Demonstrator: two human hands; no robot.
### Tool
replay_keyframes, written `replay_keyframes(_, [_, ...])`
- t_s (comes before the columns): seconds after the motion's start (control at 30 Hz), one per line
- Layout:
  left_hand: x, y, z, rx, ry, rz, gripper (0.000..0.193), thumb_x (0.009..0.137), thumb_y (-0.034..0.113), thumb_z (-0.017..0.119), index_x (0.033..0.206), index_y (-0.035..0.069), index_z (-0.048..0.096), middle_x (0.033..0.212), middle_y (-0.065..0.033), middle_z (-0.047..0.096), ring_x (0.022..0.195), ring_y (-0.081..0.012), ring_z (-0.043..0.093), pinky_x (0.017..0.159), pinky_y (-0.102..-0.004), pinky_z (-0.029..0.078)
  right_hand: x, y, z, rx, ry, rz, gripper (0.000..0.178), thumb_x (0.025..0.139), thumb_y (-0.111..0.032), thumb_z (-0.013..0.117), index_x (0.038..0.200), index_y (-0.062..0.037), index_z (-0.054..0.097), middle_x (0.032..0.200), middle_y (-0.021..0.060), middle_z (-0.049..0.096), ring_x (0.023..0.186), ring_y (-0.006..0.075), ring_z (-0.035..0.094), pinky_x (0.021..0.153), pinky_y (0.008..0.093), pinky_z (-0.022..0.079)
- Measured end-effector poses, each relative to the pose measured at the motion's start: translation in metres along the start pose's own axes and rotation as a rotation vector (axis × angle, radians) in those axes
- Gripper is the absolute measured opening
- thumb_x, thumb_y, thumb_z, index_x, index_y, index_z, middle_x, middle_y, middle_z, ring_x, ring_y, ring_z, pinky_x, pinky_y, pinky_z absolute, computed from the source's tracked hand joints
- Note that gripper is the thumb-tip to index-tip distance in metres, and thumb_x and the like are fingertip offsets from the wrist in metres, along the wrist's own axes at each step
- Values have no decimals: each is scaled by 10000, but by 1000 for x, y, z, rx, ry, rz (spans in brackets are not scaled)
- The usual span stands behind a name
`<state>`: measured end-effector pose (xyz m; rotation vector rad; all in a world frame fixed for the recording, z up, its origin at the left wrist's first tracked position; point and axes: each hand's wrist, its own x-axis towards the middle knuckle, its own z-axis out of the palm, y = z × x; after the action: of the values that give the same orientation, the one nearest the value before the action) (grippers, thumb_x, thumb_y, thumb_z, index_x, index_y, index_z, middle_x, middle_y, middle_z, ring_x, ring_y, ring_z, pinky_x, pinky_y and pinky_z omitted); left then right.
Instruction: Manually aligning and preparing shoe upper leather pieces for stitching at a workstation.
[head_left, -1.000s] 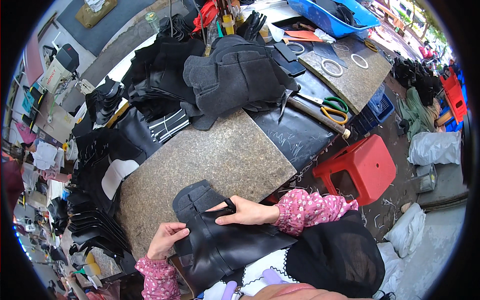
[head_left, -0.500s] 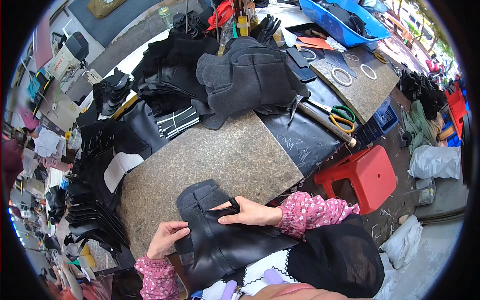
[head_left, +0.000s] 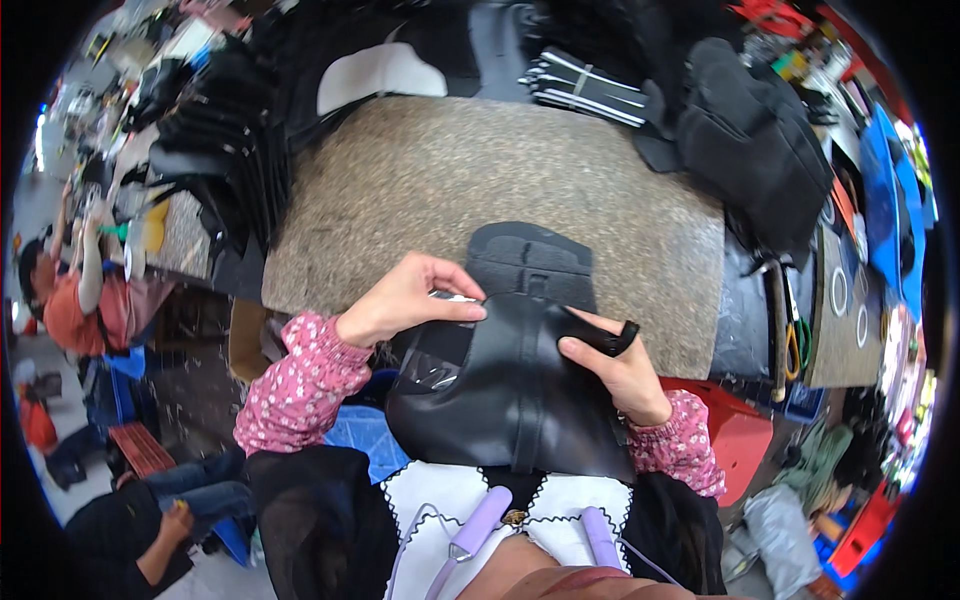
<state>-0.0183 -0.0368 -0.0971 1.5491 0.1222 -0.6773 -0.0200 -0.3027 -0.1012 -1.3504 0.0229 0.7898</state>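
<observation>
From my end of the feed I have both hands on one black leather piece point(head_left: 500, 400), its far flap over the near edge of the table point(head_left: 480, 170) and the rest hanging toward the lap. My left hand point(head_left: 415, 300) is nearly closed, thumb and fingertips pinching its upper left edge. My right hand point(head_left: 622, 378) is partly closed on the other side, thumb on top; a small black bit pokes out there, its kind unclear to me. A felt pile point(head_left: 745, 130) sits far right, near some scissors point(head_left: 797, 345).
</observation>
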Motion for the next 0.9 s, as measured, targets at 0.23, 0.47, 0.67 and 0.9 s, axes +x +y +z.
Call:
replay_keyframes(0.23, [7,1,-17,-1,53,85,198,733,57,736,895,-20,654,832,-52,661,765,-82,606,716,-205,472,24,-22,2,-103,4,28,392,814,-68,657,1178,34,552,1062,54,611,940,90,550,854,225,428])
replay_keyframes(0.47, [26,-5,-22,92,142,261,210,721,57,736,905,-5,656,832,-52,662,798,-90,604,728,-224,477,51,-31,-5,-99,7,74,386,815,-68,653,1167,53,550,1039,68,625,914,100,569,837,237,446])
replay_keyframes(0.67, [33,-9,-25,140,215,273,200,719,57,734,889,-10,653,836,-52,664,807,-98,607,747,-232,475,64,-27,-7,-240,33,34,366,826,-84,646,1160,41,562,1028,53,632,915,82,560,839,233,440])
replay_keyframes(0.9, [32,-11,-22,262,338,265,208,702,103,746,871,7,671,816,-67,676,781,-117,630,722,-254,481,69,-19,-4,-407,83,-47,347,827,-70,635,1153,30,571,1004,54,641,897,72,545,830,216,421])
